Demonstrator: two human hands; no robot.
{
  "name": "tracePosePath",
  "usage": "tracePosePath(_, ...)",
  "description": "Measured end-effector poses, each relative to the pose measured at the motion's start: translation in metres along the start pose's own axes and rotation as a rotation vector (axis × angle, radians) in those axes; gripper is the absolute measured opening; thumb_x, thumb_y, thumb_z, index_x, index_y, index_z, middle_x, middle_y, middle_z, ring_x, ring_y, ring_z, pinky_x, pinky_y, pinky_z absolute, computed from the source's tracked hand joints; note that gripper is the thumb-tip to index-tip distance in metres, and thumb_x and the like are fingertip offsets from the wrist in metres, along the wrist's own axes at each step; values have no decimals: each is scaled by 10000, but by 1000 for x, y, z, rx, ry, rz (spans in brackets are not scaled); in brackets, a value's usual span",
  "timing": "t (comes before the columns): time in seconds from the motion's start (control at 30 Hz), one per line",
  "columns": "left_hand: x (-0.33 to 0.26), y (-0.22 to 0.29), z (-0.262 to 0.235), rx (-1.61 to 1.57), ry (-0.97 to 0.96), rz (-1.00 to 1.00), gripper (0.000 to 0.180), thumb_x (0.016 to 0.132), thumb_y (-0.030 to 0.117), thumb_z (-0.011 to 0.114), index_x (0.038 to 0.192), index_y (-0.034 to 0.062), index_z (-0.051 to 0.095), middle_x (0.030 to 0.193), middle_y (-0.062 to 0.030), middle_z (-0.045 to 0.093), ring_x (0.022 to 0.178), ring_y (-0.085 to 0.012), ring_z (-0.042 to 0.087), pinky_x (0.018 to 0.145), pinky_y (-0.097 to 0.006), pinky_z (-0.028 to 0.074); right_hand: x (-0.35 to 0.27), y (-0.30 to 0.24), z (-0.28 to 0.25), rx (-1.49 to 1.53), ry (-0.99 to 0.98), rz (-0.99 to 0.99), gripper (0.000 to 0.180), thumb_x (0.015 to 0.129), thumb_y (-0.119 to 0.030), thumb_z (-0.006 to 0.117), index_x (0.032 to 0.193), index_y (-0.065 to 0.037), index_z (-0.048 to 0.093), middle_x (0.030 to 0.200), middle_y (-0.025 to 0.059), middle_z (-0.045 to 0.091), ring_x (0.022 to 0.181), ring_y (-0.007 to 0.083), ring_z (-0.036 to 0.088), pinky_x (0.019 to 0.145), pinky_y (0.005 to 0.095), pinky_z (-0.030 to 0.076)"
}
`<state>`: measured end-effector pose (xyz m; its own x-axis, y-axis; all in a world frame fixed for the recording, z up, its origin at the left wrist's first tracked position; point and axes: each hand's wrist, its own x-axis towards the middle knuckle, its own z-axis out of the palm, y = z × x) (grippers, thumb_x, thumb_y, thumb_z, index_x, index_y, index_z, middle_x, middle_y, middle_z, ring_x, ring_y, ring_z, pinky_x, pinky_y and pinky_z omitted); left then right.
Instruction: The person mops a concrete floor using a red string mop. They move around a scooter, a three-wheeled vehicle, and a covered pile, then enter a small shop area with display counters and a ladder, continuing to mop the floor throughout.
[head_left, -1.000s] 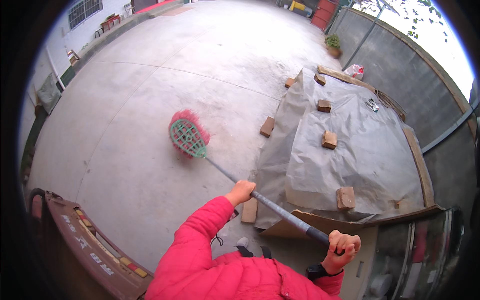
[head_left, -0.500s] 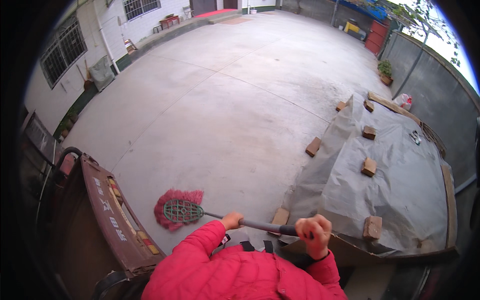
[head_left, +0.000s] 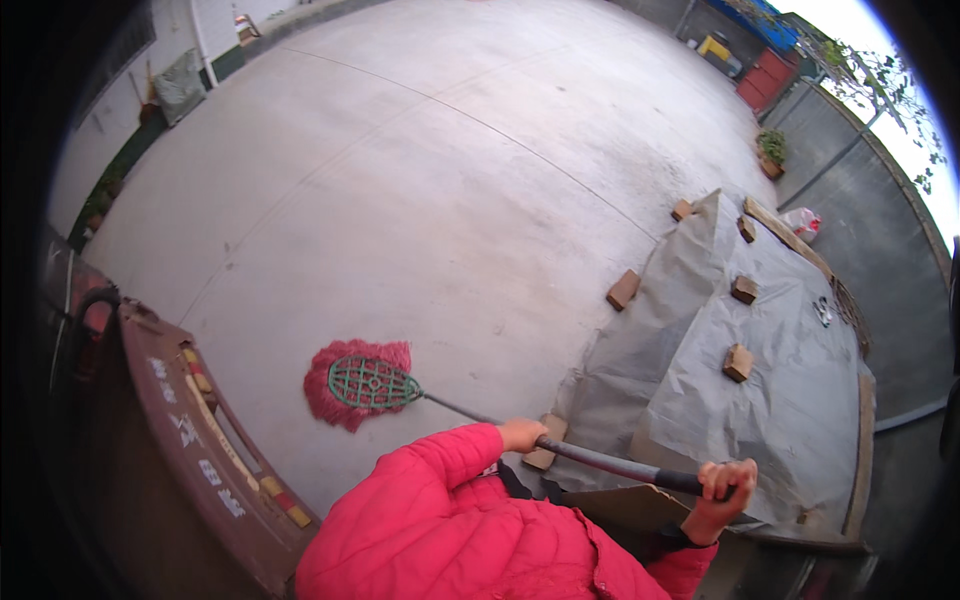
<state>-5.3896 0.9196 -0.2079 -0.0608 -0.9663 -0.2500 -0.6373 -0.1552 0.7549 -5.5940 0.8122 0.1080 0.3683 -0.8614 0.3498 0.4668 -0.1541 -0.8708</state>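
I hold a long-handled mop (head_left: 610,461) slanting across in front of my red padded jacket. Its head, red strands around an oval green lattice frame (head_left: 374,383), rests on the concrete at the lower left. My left hand (head_left: 522,435) is wrapped round the middle of the grey handle. Farther up, my right hand (head_left: 727,487) grips close to the black end, over the near side of a grey plastic sheet (head_left: 690,350). A brick (head_left: 546,443) lies just beyond my left hand, partly behind the handle.
Several bricks, one at the sheet's left edge (head_left: 623,290) and one on top (head_left: 739,363), lie about the sheet. A brown metal tailgate (head_left: 190,430) stands at the left. A grey wall (head_left: 840,180) runs along the right, with a potted plant (head_left: 771,150) near it.
Both hands have moved right, the right one farthest, still on the handle. The mop head has shifted slightly up in the view. My view has turned, so the surroundings sit differently.
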Motion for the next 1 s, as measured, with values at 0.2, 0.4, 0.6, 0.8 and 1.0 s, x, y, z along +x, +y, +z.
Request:
tracePosePath(0.2, 79, 4, -48, 104, 133, 215, 94, 686, 156, 543, 776, 128, 535, 774, -103, 593, 760, -305, 570, 605, -433, 425, -9, -10, 26, -186, 126, -194, 304, 859, -267, 389, 614, -117, 290, 395, -22, 267, 313, 85, 273, 426, 256, 322)
tracePosePath(0.4, 134, -41, -120, 285, 214, 77, 73, 720, 134, 501, 781, 128, 541, 782, -96, 604, 770, -277, 587, 634, -414, 443, -6, 49, 77, -250, 7, -95, 259, 835, -164, 454, 619, -83, 338, 458, -11, 322, 385, 113, 352, 446, 265, 295)
tracePosePath(0.6, 139, -28, -155, 314, 322, 165, 60, 679, 159, 532, 711, 110, 524, 693, -109, 580, 696, -313, 569, 575, -427, 428, 21, 29, 73, -102, 17, -320, 317, 845, -274, 493, 644, -69, 359, 462, -11, 332, 373, 109, 350, 445, 257, 293)
tracePosePath(0.8, 91, -31, -152, 329, 351, 84, 73, 660, 159, 550, 718, 118, 533, 685, -116, 570, 681, -315, 557, 571, -424, 421, 42, 27, 50, 60, -39, -284, 346, 836, -332, 500, 654, -65, 377, 459, -8, 340, 355, 113, 360, 421, 264, 298)
tracePosePath(1.0, 21, -51, -136, 208, 231, -196, 158, 641, 217, 619, 736, 112, 547, 707, -115, 581, 697, -323, 558, 583, -412, 433, 71, 58, 43, 271, -272, -81, 375, 834, -364, 484, 640, -58, 388, 463, 7, 363, 347, 131, 371, 410, 280, 313)
